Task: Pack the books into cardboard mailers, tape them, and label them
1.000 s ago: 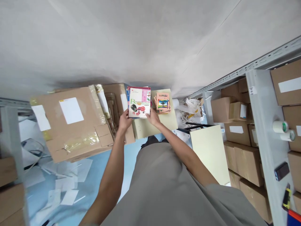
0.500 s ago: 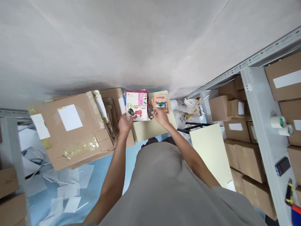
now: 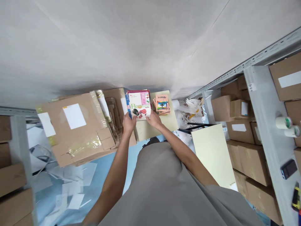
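Observation:
A stack of thin books (image 3: 139, 105) with a white and pink top cover rests on the pale yellow table (image 3: 157, 127) far below me. My left hand (image 3: 129, 123) grips the stack's lower left corner. My right hand (image 3: 153, 118) holds its lower right edge. Just to the right lies a smaller pile of orange booklets (image 3: 162, 104), untouched.
A large taped cardboard box (image 3: 77, 127) and an open box (image 3: 114, 113) sit left of the table. A grey metal shelf (image 3: 265, 113) with cardboard boxes, tape rolls and a phone runs along the right. A pale board (image 3: 211, 153) leans near it. Loose papers litter the blue floor (image 3: 70, 185).
My right hand had let go and hovered by the orange booklets; it has returned to the stack's lower right edge. The left hand kept its hold.

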The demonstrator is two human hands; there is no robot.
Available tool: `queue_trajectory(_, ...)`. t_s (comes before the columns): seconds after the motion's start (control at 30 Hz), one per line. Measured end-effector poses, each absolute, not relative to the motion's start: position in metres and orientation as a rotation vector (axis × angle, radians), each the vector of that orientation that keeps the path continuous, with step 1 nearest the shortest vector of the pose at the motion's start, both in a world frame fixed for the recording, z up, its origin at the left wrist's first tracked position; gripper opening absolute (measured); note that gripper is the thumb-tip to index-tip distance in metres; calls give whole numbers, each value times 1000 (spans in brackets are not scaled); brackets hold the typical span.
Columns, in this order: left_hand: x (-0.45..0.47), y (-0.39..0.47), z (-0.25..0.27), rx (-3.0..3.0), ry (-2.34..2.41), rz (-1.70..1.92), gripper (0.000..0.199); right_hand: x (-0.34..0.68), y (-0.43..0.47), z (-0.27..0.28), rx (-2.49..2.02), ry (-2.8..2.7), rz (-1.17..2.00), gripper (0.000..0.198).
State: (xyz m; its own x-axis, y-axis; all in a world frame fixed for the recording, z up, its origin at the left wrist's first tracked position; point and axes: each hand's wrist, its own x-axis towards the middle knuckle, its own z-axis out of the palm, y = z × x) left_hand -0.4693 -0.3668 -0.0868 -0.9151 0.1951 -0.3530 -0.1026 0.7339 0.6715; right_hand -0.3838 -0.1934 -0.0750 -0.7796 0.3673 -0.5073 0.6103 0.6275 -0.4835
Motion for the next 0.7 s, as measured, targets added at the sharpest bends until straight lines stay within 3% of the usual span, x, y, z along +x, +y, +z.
queue_trajectory(0.1, -481, -364, -92, -57, 2442, 1100, 42, -386, -196, -78, 832, 2506, -917, 43)
queue_trajectory(0.27, -483, -357, -89, -223, 2548, 1150, 57, -387, -193, -80, 842, 2509, -912, 34)
queue_trajectory(0.43, -492, -375, -76, -148, 2527, 1340, 43, -383, -190, -79, 888, 2514, -1039, 27)
queue_trajectory(0.7, -528, -447, -29, -60, 2790, 1634, 34, -382, -202, -77, 887, 2549, -1052, 42)
